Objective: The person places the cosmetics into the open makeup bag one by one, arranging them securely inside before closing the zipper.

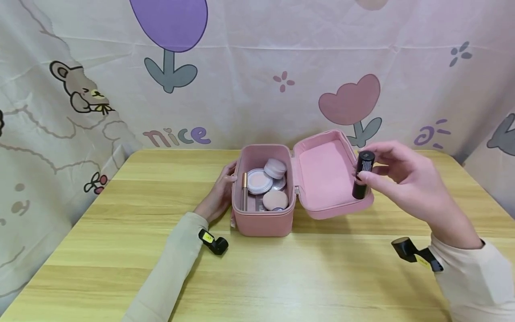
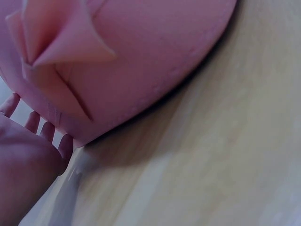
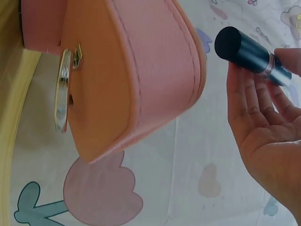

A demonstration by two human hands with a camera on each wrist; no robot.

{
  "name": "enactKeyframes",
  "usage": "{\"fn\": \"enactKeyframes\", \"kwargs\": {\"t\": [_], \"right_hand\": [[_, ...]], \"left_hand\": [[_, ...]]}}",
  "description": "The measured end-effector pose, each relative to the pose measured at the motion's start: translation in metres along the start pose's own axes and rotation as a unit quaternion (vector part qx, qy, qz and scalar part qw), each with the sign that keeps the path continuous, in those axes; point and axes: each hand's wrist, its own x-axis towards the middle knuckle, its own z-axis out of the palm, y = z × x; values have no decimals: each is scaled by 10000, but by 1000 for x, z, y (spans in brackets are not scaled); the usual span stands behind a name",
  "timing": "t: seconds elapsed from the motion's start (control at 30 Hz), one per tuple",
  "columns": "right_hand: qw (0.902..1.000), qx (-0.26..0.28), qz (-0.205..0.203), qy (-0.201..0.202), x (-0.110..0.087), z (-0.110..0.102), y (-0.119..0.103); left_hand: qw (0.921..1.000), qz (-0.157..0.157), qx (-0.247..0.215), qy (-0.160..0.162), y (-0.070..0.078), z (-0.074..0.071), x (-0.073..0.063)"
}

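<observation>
My right hand (image 1: 410,183) pinches a black lipstick tube (image 1: 365,162) between thumb and fingers, in front of the raised lid (image 1: 327,174) of a pink makeup case (image 1: 263,223). In the right wrist view the lipstick tube (image 3: 247,51) has a thin shiny band round it and stands apart from the lid. My left hand (image 1: 219,194) touches the left side of the case, its fingers fairly straight in the left wrist view. Inside the case lie a slim tube with a copper-coloured cap (image 1: 244,180), a round compact (image 1: 259,181), a small jar (image 1: 275,168) and a beige round piece (image 1: 275,199).
The case stands on a wooden table (image 1: 322,277), its lid swung out to the right. A printed cloth (image 1: 249,89) hangs behind the table. A gold-coloured metal clasp (image 3: 63,89) shows on the lid's outer face.
</observation>
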Motion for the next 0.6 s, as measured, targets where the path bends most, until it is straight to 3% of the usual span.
{"fn": "enactKeyframes", "kwargs": {"t": [0.6], "right_hand": [[9993, -21, 227, -282, -3, 7, 1]], "left_hand": [[9999, 98, -74, -35, 0, 1, -1]]}}
